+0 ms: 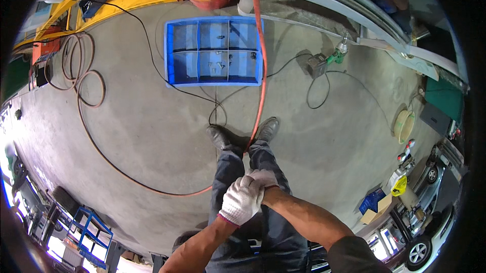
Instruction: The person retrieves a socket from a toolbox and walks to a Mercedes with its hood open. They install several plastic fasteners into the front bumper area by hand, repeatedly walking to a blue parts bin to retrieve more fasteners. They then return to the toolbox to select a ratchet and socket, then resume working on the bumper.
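The left hand (pixel 242 201), in a white work glove, is seen closed over the right hand (pixel 263 178), whose own grip cannot be told. An orange hose (pixel 261 70) is seen running from between the shoes toward 12 o'clock. A blue compartment tray (pixel 213 51) is lying on the concrete floor (pixel 152 131) at 12 o'clock, just left of the hose.

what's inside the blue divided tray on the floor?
The blue tray has six compartments. A few small pale parts lie in the lower middle one, with specks in others; their kind is too small to tell. The red hose covers its right edge.
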A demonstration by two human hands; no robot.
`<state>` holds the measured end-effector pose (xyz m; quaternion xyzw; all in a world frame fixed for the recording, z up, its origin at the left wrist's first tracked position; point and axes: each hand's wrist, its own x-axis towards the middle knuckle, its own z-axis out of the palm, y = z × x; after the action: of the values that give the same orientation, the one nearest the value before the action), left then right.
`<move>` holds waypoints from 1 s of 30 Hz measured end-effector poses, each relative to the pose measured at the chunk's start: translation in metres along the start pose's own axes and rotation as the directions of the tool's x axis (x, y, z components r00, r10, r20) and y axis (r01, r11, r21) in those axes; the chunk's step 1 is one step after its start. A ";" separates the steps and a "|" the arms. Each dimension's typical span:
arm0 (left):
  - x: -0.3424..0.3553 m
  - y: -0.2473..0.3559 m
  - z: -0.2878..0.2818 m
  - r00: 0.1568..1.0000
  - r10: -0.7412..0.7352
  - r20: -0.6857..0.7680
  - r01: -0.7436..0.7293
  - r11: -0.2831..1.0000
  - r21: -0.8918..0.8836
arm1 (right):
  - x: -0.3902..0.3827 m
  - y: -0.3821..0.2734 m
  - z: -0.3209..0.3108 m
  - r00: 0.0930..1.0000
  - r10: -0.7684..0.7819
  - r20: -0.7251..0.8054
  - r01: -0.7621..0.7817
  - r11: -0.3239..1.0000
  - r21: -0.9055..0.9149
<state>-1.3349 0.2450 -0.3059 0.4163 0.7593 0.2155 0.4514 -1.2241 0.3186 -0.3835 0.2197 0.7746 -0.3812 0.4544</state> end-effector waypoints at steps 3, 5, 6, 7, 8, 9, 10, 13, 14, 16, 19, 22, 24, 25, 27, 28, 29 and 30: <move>0.005 -0.009 0.020 0.994 -0.111 0.013 0.112 0.992 -0.050 | 0.008 0.017 0.023 0.997 0.014 0.075 -0.024 0.991 0.130; 0.008 -0.012 0.031 0.979 -0.200 0.048 0.204 0.969 -0.138 | 0.008 0.018 0.015 0.995 0.009 0.095 -0.024 0.988 0.150; 0.011 -0.012 0.035 0.969 -0.240 0.065 0.247 0.953 -0.177 | 0.008 0.016 0.009 0.998 0.003 0.067 -0.011 0.992 0.126; 0.010 -0.011 0.041 0.935 -0.328 0.133 0.348 0.919 -0.184 | 0.008 0.015 0.004 0.999 -0.004 0.039 0.000 0.995 0.101; 0.007 -0.013 0.043 0.924 -0.331 0.193 0.374 0.888 -0.267 | 0.009 0.016 0.003 1.000 -0.012 0.011 0.011 0.997 0.075; 0.004 -0.013 0.044 0.910 -0.325 0.256 0.400 0.849 -0.345 | 0.012 0.024 0.008 0.987 -0.114 -0.118 0.122 0.990 0.064; 0.001 -0.014 0.046 0.896 -0.318 0.311 0.429 0.801 -0.417 | 0.018 0.036 0.017 0.945 -0.220 -0.243 0.235 0.971 0.036; -0.002 -0.020 0.051 0.905 -0.256 0.340 0.399 0.790 -0.466 | 0.026 0.047 0.025 0.895 -0.338 -0.291 0.345 0.938 -0.030; -0.001 -0.025 0.050 0.920 -0.215 0.329 0.360 0.797 -0.485 | 0.028 0.049 0.025 0.903 -0.345 -0.255 0.347 0.937 -0.042; 0.025 -0.039 0.044 0.881 -0.338 0.331 0.414 0.890 -0.191 | 0.045 0.061 0.035 0.922 -0.260 -0.287 0.298 0.950 0.095; 0.123 -0.089 0.013 0.876 -0.474 0.093 0.481 0.841 -0.247 | 0.072 0.083 0.015 0.934 0.000 -0.358 0.130 0.932 0.338; 0.227 -0.212 0.024 0.884 -0.330 -0.331 0.364 0.930 0.044 | 0.094 0.142 -0.027 0.969 0.144 -0.202 0.005 0.803 0.596; 0.296 -0.250 0.011 0.848 -0.409 -0.337 0.474 0.869 0.140 | 0.097 0.179 -0.075 0.939 0.257 -0.230 -0.108 0.853 0.510; 0.325 -0.272 0.012 0.850 -0.387 -0.358 0.478 0.852 0.214 | 0.106 0.206 -0.078 0.901 0.299 -0.313 -0.116 0.864 0.490; 0.369 -0.310 0.017 0.832 -0.369 -0.413 0.513 0.795 0.324 | 0.123 0.256 -0.084 0.857 0.319 -0.405 -0.111 0.881 0.460; 0.388 -0.314 0.022 0.825 -0.367 -0.429 0.529 0.769 0.360 | 0.125 0.269 -0.087 0.848 0.368 -0.381 -0.126 0.838 0.531; 0.402 -0.319 0.026 0.836 -0.366 -0.408 0.523 0.757 0.391 | 0.127 0.280 -0.091 0.841 0.410 -0.353 -0.136 0.792 0.596; 0.414 -0.327 0.028 0.843 -0.368 -0.391 0.519 0.748 0.413 | 0.128 0.288 -0.094 0.833 0.447 -0.327 -0.140 0.741 0.657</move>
<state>-1.5554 0.4028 -0.7592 0.2893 0.9225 -0.0477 0.2510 -1.1394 0.5686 -0.5802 0.5611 0.6491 -0.4660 0.2159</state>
